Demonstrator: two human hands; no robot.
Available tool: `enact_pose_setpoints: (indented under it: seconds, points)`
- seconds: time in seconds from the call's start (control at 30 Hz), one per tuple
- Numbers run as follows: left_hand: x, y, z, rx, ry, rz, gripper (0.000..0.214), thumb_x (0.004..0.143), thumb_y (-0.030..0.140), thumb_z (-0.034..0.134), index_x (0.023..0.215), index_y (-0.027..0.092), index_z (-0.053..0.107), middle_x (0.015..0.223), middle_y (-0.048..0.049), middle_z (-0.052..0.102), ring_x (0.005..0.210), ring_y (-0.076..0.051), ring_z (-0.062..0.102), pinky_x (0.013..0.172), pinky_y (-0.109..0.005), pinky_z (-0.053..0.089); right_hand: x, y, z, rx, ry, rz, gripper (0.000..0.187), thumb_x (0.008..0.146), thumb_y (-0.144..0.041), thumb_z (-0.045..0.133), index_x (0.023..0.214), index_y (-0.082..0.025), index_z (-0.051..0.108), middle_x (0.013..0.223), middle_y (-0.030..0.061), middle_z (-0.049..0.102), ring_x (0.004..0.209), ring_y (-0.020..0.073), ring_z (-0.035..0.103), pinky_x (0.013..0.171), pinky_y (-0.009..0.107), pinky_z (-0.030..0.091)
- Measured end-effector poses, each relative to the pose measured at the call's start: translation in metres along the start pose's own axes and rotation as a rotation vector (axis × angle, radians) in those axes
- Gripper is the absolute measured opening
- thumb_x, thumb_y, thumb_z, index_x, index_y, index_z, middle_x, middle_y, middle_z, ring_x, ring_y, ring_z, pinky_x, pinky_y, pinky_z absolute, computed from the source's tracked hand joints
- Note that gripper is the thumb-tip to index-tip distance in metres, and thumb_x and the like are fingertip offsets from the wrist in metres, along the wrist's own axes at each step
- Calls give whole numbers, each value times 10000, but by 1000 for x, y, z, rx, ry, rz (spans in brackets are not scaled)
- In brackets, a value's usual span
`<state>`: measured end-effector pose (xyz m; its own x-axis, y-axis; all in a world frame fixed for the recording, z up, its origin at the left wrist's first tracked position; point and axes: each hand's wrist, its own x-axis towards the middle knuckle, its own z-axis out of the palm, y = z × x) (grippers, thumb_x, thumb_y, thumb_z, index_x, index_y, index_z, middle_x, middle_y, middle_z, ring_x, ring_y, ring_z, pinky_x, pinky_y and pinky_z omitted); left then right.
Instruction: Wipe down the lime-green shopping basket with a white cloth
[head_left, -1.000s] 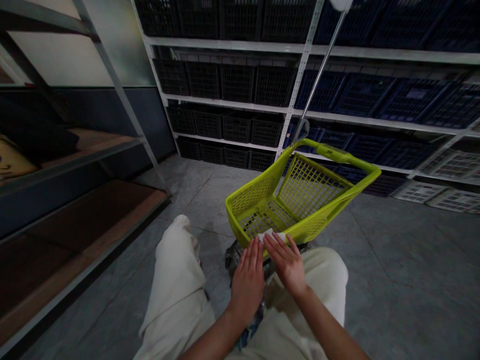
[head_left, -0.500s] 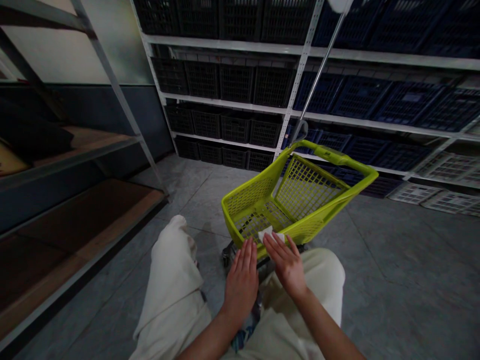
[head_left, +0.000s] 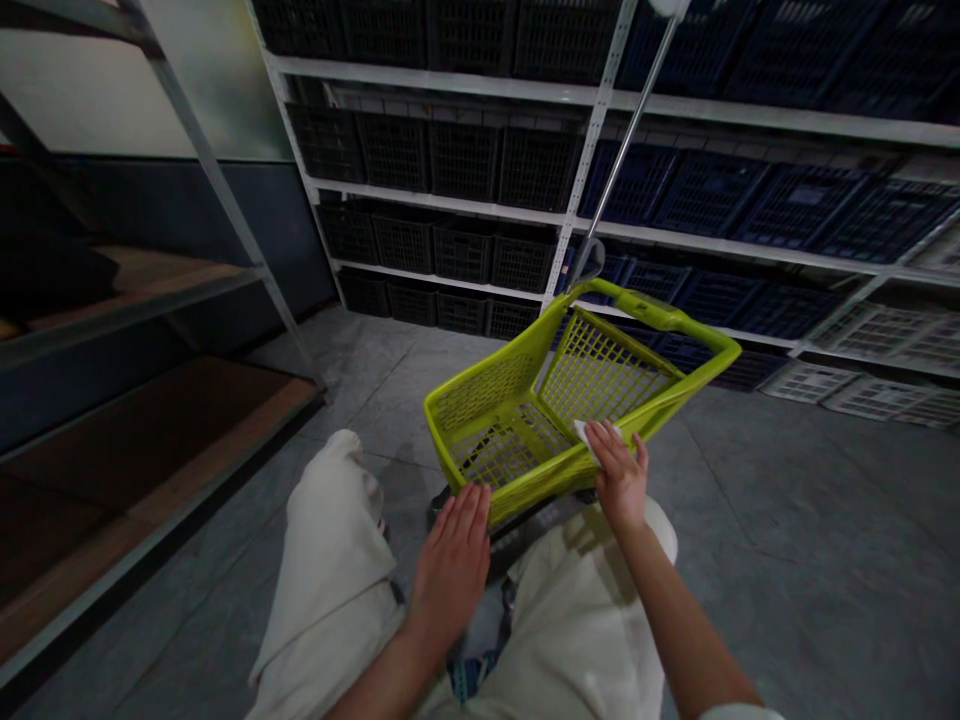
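Observation:
In front of my knees stands a yellow-green plastic shopping cart (head_left: 517,490) with a lattice basket and a raised handle frame at its far end. My left hand (head_left: 456,545) rests at the near corner of the rim, fingers stretched out and side by side, holding nothing. On the right side rim, my right hand (head_left: 621,478) presses a white cloth or tissue (head_left: 589,440) against the edge. Part of that white piece is hidden under the fingers. A metal pole (head_left: 630,135) rises from the far end of the cart.
White metal shelving (head_left: 450,207) crosses the back, with black crates (head_left: 465,162) on the left and dark blue crates (head_left: 712,190) on the right. Pale crates (head_left: 810,385) sit low at the right. A rack with wooden boards (head_left: 187,420) stands at my left.
My right hand has slid the white cloth or tissue along the right rim, away from me toward the handle end. My left hand stays at the near corner. The view has shifted slightly.

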<state>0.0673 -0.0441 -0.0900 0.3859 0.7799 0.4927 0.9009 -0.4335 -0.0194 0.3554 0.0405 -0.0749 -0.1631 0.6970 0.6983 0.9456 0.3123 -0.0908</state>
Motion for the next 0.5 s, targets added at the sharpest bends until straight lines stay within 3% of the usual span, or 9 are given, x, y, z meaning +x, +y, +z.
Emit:
enact_pose_setpoints:
  seconds: [0.13, 0.33, 0.5]
  points:
    - [4, -16, -14, -133, 1, -10, 476, 947, 241, 475, 1406, 121, 439, 1382, -105, 592, 1316, -225, 511, 1151, -416, 349, -2, -11, 2, 25, 2, -17, 689, 790, -36, 426, 1441, -259, 471, 1423, 31, 587, 1410, 199, 439, 1219, 451, 193]
    - [16, -41, -34, -263, -49, -93, 193, 954, 336, 523, 1068, 197, 592, 1042, -45, 669, 1049, -226, 601, 1126, -496, 368, -1, -38, 4, 64, 13, -23, 628, 839, -63, 442, 1435, -260, 476, 1417, 34, 591, 1405, 202, 446, 1224, 460, 177]
    - [20, -62, -48, -205, -53, -113, 270, 974, 391, 494, 784, 215, 572, 763, 1, 635, 840, -206, 597, 1084, -509, 383, -1, -60, 6, 162, 9, -63, 619, 829, -42, 435, 1405, -260, 504, 1414, 29, 595, 1404, 193, 447, 1233, 459, 136]
